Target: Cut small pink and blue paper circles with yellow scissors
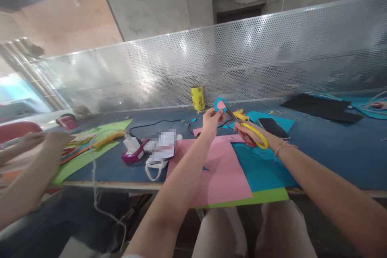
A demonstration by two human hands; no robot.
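Both hands are raised above the counter [332,145]. The left hand [211,119] pinches a small teal-and-pink disc [220,105] by its lower edge, and the right hand [244,131] is closed through the yellow loops of the scissors [260,136], whose blades meet the disc's right rim. This looks like a trimming cut around the rim. To do it well, I judge the disc should be turned into the blades in small bites while the scissors hold one line, with the left fingertips clear of the blades, since they sit close by. Below lie a pink sheet [217,169], a teal sheet [260,165] and a green sheet [269,196], overlapping and overhanging the counter's front edge, where a dropped forearm could drag them off. A phone [273,127] lies just right of the scissors, and a can [197,97] stands beyond, near the mesh screen [242,60]. Another person's hands [57,139] work well apart on the left, past a charger [133,151]; barer counter lies to the right.
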